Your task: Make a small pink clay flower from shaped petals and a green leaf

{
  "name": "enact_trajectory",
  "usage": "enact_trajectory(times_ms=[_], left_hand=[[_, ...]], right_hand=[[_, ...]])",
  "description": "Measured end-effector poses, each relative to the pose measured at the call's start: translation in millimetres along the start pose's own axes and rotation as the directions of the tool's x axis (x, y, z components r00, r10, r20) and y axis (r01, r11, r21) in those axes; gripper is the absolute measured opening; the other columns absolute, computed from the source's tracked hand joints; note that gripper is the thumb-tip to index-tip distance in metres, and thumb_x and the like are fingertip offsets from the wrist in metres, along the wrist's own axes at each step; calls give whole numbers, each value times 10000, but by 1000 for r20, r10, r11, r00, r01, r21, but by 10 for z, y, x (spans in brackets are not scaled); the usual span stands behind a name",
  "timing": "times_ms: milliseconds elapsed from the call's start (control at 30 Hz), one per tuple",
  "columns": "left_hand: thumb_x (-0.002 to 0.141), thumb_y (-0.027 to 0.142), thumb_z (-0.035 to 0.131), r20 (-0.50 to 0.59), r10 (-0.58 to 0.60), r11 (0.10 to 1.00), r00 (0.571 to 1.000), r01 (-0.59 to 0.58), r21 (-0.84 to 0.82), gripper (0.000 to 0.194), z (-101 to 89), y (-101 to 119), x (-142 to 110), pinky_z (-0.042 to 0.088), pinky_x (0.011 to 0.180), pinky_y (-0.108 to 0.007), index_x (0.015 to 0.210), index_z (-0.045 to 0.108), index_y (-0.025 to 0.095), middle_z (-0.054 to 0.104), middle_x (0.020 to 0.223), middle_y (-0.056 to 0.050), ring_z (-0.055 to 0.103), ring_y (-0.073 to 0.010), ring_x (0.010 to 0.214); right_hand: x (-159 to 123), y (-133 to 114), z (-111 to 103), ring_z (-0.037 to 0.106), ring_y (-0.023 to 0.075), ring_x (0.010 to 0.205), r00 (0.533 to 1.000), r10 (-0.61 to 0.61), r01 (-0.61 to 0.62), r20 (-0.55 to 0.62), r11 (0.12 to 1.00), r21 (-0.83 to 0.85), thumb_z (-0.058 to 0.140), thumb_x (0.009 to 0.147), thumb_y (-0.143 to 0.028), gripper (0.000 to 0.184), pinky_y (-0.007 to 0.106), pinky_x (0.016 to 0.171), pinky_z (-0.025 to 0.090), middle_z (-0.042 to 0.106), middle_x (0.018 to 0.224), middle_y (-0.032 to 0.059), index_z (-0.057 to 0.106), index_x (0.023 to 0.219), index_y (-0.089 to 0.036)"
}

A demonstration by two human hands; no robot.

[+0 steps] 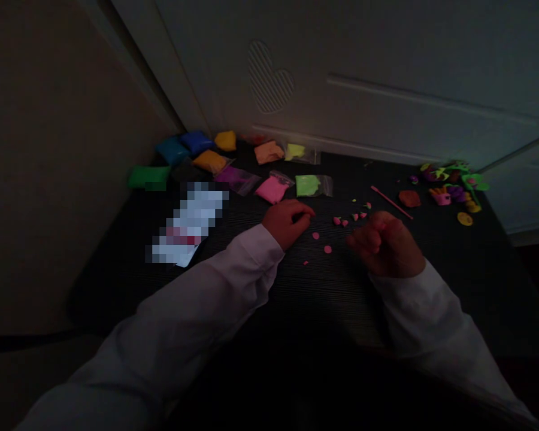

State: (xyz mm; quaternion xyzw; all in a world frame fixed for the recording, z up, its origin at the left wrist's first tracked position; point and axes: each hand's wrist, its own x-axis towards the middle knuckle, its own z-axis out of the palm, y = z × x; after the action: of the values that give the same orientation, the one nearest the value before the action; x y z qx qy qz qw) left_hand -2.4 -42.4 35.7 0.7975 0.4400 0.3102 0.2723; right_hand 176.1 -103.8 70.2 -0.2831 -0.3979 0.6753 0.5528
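Discs [327, 249], pink, lay on the counter [341, 293] between the left grip [288, 224], loosely curled, seemingly empty, and the right grip [388, 245], bunched, any contents unclear; probably light and soft, they seemed best lifted by the rims.

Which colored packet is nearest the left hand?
The pink packet, just beyond the left hand; the light green packet to its right and all the others lie farther off.

Long, loose left sleeve of pale, plain fabric [197, 305], softly creased along its length and faintly pinkish toward the wrist, ending at a bare left hand [284, 226]; matching greyish-white right sleeve of plain fabric [435, 317], likewise roomy and wrinkled, ending at a bare right hand [397, 248].
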Motion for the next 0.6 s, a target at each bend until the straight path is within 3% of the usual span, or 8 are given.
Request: enact_trajectory(times_ms=[233,600], left_hand=[[726,186,473,4,-6,1000,1000,6,4,187,1,0,5,418,678,-251,812,634,146,606,769,-27,535,-112,715],[731,185,468,-2,2,1000,1000,-2,4,186,6,-10,2,419,687,-250,815,631,150,612,789,-25,542,-110,740]], right_hand=[[-18,4,-25,364,36,431,1000,-3,3,7,1000,-1,657,628,-305,136,229,516,362,445,488,-87,572,713,-243],[-12,-1,-43,469,72,550,1000,12,-12,-21,1000,-9,694,581,-310,164,259,581,405,467,541,-69,556,637,-241]])
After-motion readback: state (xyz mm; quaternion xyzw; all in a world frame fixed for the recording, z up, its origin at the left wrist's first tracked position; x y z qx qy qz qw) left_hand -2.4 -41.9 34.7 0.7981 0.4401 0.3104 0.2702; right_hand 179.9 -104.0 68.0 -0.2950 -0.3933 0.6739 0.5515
